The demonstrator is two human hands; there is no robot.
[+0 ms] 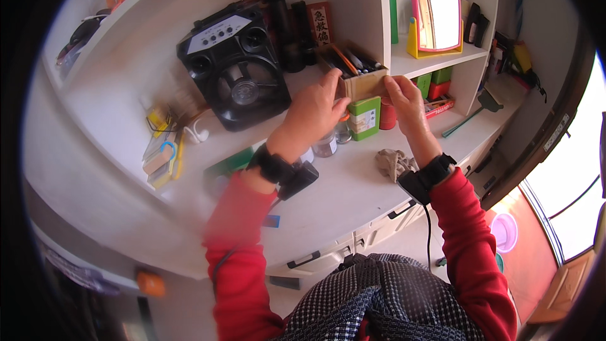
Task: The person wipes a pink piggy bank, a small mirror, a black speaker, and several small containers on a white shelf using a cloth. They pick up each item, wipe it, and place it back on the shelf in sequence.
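Note:
Both my hands grip an open cardboard box (367, 86) of pens and other slim items, high up near the upright shelf divider. My left hand (312, 111) has its fingers on the box's left front corner. The fingers of my right hand (405, 99) pinch its right front corner. Just below the box stand a green tin (364, 121) and a red canister (387, 114). Glass jars (325, 144) are beside my left hand and partly hidden by it. A crumpled beige cloth (394, 163) lies on the white counter near my right wrist.
A black speaker (244, 80) stands left of the box, with dark cylinders (284, 33) and a red book behind. Earphones (196, 132) and notepads are farther left. A pink-framed mirror (438, 21) is on the right shelf; a green fly swatter (473, 112) lies below it.

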